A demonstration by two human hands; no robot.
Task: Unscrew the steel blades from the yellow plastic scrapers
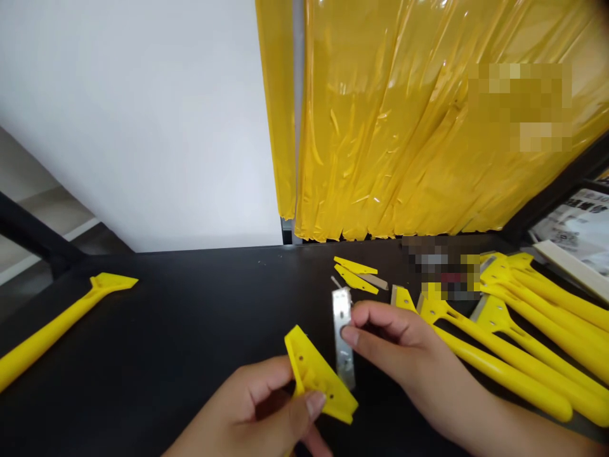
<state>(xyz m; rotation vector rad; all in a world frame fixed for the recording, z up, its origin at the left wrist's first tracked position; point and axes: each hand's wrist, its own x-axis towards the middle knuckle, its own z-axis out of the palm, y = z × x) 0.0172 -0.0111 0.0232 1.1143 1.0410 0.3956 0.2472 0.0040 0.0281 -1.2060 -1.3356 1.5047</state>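
Note:
My left hand (271,406) is closed around a yellow plastic scraper (323,374), its flared head tilted up and showing two small holes. Most of the scraper's handle is hidden behind my fingers and palm. Pinched between thumb and fingers of my right hand (394,339) is a silver metal blade (343,343), held nearly upright just to the right of the scraper head. A gap shows between the blade's upper part and the head; whether their lower ends touch I cannot tell. Beyond the blade, flat yellow plates (356,279) lie on the black table (190,355) with a greyish strip (375,281).
Several yellow scrapers (495,317) with metal edges lie in a group at the right. Another yellow scraper handle (61,324) lies far left. Behind the table hang a white panel (143,127) and a yellow plastic curtain (380,127). Part of the back right is pixelated.

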